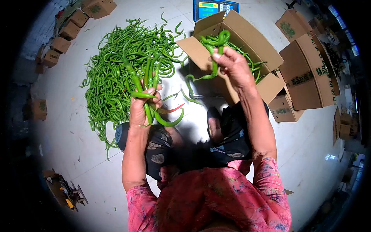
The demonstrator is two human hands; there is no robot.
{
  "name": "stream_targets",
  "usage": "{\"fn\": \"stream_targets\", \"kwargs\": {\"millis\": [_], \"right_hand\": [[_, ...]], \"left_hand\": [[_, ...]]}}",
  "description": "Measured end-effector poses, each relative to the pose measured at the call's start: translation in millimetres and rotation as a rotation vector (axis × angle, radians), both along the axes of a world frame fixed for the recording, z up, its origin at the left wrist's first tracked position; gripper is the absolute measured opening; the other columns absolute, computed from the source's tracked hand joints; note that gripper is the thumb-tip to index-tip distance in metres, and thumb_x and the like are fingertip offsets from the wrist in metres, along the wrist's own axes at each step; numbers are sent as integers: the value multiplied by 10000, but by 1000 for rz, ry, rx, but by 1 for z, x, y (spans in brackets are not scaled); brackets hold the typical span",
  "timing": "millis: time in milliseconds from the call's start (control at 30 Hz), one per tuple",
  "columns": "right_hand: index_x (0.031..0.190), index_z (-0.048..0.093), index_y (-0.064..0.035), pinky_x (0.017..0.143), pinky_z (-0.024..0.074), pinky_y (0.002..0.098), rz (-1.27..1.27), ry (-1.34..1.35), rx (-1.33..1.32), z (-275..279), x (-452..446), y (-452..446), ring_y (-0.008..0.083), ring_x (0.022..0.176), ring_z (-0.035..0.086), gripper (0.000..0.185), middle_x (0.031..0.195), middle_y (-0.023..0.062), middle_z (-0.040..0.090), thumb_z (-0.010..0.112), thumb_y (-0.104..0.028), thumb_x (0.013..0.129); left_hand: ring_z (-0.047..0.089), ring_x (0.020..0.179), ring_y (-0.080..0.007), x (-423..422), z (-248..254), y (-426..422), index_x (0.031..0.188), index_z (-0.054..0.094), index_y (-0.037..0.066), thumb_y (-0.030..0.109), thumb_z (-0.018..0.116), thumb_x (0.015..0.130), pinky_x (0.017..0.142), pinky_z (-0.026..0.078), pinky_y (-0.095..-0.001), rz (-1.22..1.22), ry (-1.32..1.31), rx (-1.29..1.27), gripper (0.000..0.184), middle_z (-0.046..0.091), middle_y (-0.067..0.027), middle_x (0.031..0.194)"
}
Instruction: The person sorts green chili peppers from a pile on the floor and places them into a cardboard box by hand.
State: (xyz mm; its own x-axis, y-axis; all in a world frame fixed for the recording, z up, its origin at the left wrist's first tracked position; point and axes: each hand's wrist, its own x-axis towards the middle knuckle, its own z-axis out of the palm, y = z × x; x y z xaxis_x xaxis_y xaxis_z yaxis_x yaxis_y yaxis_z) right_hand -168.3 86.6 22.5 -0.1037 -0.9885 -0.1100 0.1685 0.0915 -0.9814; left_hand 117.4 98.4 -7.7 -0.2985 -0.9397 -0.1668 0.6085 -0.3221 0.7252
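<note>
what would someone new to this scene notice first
The heap of green peppers on the pale floor, left of centre, stands out first. Next come the bunch in the left hand, with one red-tipped pepper, and the open cardboard box to the right, where the right hand holds more peppers.

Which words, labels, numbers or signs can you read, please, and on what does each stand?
"精品": large right carton; remaining characters unclear.
Green plant emblem: upper-right carton.
Too small or blurred: display and keypad of the blue device, small lower carton, left cartons.
</note>
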Motion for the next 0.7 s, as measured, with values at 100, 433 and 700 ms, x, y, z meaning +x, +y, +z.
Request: {"fn": "stream_targets", "kwargs": {"millis": [100,433,700], "right_hand": [[1070,643,-61,536,385,168,-5,-15,-10,-1,-38,-21,29,656,561,188,854,12,676,633,-167,915],[1284,543,-8,800,491,314,-403,461,-66,-51,-95,-92,197,973,604,500,1111,117,649,658,-289,886],[1134,655,-30,825,508,339,132,1041,-143,-46,-62,-60,197,906,653,326,1008,118,696,622,-241,887]], "left_hand": [[505,623,-98,-1,4,2,1266,478,15,66,595,868,512,451,-242,14,-21,1,418,609,-117,938],[467,635,-96,-7,5,1,1291,459,-13,101,582,872,523,423,-238,-50,-68,2,451,623,-106,946],[480,615,-85,-5,4,3,1304,456,8,89,590,867,498,420,-228,-58,-83,35,465,619,-100,943]]}}
